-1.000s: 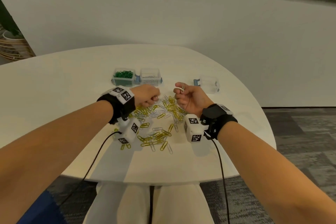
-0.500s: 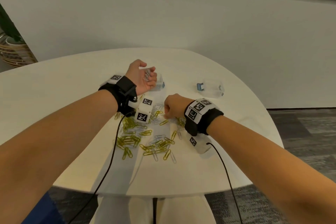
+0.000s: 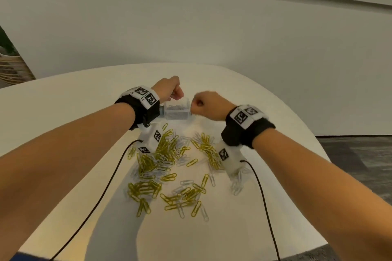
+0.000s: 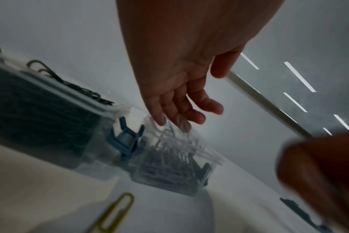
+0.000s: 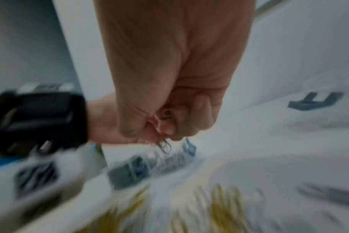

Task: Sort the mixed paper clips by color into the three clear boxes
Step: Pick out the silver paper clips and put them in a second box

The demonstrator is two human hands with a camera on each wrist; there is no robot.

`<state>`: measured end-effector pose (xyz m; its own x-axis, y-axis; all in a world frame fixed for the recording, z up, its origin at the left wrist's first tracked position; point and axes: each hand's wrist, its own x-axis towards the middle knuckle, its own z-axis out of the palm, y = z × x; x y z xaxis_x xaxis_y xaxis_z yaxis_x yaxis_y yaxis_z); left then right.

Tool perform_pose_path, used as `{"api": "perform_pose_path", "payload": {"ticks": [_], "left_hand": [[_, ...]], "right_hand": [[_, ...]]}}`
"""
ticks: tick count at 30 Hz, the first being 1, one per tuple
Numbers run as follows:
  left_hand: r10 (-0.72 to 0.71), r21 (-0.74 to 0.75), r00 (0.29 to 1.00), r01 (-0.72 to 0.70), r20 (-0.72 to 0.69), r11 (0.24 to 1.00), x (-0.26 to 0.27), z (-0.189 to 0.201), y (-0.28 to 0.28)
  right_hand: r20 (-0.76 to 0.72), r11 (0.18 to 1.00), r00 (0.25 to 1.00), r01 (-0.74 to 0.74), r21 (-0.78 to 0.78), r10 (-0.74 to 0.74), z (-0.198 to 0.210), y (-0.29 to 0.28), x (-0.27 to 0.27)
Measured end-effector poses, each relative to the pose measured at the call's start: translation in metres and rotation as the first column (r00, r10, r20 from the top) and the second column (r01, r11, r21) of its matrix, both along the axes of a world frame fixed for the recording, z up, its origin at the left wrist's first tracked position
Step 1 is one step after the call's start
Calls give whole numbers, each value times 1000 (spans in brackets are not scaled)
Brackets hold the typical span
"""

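A clear box (image 3: 177,111) of white clips stands at the far side of the table. My left hand (image 3: 177,96) hovers just above it; in the left wrist view the left hand (image 4: 181,119) has its fingers loosely straight, pointing down, with white clips (image 4: 175,134) right under the fingertips at the box (image 4: 169,167) opening. My right hand (image 3: 198,104) is a fist beside the box's right end. The blurred right wrist view shows the right hand (image 5: 165,129) curled round a few white clips (image 5: 163,144). A mixed yellow and white pile (image 3: 169,167) lies nearer me.
The green-clip box (image 4: 40,119) is joined to the white-clip box by a blue clasp (image 4: 127,138); my left wrist hides it in the head view. Another blue clasp (image 5: 315,100) lies off to the right. Two black cables (image 3: 101,193) trail over the white table (image 3: 63,112) toward its near edge.
My left hand turned from palm-up with white clips to fingers-down over the white-clip box. My right hand lifted off the pile and moved up beside that box.
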<state>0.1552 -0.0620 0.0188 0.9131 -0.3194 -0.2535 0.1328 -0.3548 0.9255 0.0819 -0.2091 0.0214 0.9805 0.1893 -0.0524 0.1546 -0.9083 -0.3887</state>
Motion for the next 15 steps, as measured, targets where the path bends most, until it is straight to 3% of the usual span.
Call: {"api": "perform_pose_path", "payload": {"ticks": [2,4,7,9,11,13,15], "left_hand": [[37,-22,998,-36,56,999,1,3,6],[50,3,995,-50,82,999,1,7,10],[-86,330,990,46,109,943,-10,15,18],[-251,558,963,155,99,815,-22,18,29],[-389,696,920,251,45,673,-41,18,43],[-479,778,876,336,-52,530,-61,13,51],[-525,833,846,357,-97,422,-81,2,52]], "right_hand": [[35,999,999,41,-9,-40,10,8,24],[-43,998,998,33,-58,-35,13,21,42],[-189,999,981,44,17,-40,15,29,55],[-193,987,979,95,133,-68,18,25,51],[-192,967,977,131,217,-89,18,22,36],[-289,983,956,89,162,-39,16,27,11],[-399,997,915,-77,-28,60,7,42,-18]]}}
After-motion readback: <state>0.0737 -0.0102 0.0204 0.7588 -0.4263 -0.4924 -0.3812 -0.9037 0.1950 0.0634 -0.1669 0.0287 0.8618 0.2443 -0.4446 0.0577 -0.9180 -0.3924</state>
